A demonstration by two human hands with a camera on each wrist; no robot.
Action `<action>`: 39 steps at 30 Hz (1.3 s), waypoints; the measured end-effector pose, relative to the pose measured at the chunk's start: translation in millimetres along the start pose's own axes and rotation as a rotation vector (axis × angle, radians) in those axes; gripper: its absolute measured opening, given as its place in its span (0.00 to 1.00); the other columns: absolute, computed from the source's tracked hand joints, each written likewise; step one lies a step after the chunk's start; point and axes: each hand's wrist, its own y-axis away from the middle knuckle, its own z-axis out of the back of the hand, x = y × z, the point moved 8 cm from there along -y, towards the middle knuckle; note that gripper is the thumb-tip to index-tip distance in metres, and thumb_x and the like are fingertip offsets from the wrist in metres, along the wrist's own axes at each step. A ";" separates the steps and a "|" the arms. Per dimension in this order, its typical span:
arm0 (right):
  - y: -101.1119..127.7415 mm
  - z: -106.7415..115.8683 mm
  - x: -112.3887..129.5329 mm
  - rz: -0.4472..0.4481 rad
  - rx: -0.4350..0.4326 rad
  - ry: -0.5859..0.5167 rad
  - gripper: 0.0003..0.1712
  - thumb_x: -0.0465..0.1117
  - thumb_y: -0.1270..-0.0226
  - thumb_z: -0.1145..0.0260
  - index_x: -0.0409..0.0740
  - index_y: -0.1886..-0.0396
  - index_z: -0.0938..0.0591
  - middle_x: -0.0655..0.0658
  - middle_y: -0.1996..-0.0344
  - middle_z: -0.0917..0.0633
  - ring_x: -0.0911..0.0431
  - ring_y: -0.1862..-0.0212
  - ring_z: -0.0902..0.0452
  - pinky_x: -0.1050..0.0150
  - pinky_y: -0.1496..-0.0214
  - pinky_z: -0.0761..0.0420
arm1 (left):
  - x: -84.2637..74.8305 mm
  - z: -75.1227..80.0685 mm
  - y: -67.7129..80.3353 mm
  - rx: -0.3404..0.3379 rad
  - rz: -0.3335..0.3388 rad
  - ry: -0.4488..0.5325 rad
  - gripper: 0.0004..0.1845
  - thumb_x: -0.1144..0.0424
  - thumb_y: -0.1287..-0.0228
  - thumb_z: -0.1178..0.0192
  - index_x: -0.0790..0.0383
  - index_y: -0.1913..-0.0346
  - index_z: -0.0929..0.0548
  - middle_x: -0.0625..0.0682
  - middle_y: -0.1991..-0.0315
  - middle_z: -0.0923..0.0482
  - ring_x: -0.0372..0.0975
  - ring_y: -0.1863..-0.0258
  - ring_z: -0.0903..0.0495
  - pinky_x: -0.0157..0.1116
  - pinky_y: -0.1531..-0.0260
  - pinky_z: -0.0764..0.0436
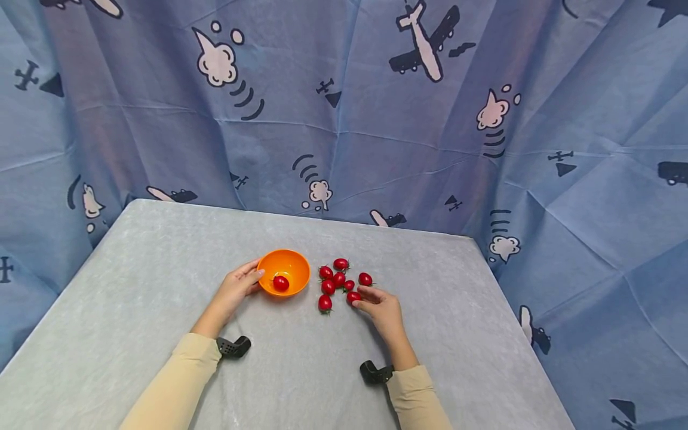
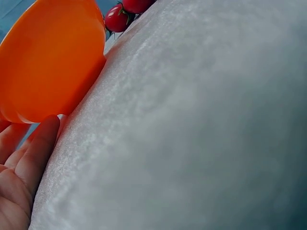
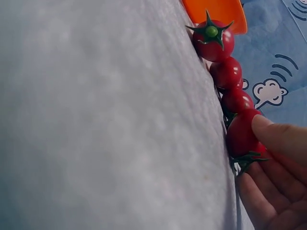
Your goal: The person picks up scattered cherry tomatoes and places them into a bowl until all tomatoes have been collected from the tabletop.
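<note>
An orange bowl (image 1: 295, 270) stands on the table with one cherry tomato (image 1: 280, 283) inside. My left hand (image 1: 236, 288) grips the bowl's left rim, its thumb at the edge. The left wrist view shows fingers against the lower side of the bowl (image 2: 53, 57). To the bowl's right lies a loose group of several red cherry tomatoes (image 1: 328, 287) with green stems. My right hand (image 1: 384, 310) pinches the nearest right one, a cherry tomato (image 1: 353, 297). In the right wrist view the thumb lies on that cherry tomato (image 3: 242, 134), with the other fingers beside and under it.
A pale grey cloth covers the table (image 1: 301, 370). Behind it hangs a blue curtain (image 1: 365, 161) printed with planes and clouds. Each wrist wears a black camera, the left camera (image 1: 234, 347) and the right camera (image 1: 375, 372).
</note>
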 end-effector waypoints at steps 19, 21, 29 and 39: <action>-1.0 -4.1 -3.2 -0.027 0.019 0.079 0.24 0.34 0.44 0.24 0.37 0.46 0.15 0.37 0.45 0.14 0.45 0.41 0.19 0.53 0.39 0.19 | 0.2 0.3 -0.8 0.006 -0.018 0.010 0.30 0.61 0.25 0.47 0.68 0.26 0.38 0.64 0.27 0.36 0.19 0.57 0.21 0.22 0.54 0.20; -1.0 -4.6 -3.0 -0.027 0.015 0.080 0.24 0.34 0.45 0.24 0.37 0.46 0.15 0.37 0.45 0.14 0.45 0.40 0.20 0.53 0.39 0.19 | 0.1 0.4 -0.5 0.006 -0.019 0.009 0.30 0.60 0.25 0.47 0.68 0.26 0.38 0.64 0.27 0.36 0.19 0.57 0.21 0.22 0.54 0.20; -0.4 -6.9 -0.3 -0.016 -0.007 0.148 0.23 0.36 0.46 0.22 0.38 0.48 0.14 0.36 0.48 0.13 0.46 0.43 0.18 0.53 0.43 0.17 | -0.8 -0.6 0.3 0.008 -0.020 0.018 0.30 0.61 0.25 0.48 0.69 0.26 0.39 0.65 0.27 0.37 0.19 0.57 0.21 0.22 0.54 0.20; -0.3 -3.1 5.0 -0.003 -0.033 0.194 0.21 0.37 0.47 0.22 0.40 0.51 0.12 0.38 0.54 0.11 0.47 0.48 0.18 0.57 0.50 0.17 | -2.0 -1.3 1.2 0.016 -0.028 0.017 0.30 0.61 0.25 0.48 0.69 0.25 0.39 0.66 0.28 0.37 0.21 0.60 0.19 0.23 0.54 0.21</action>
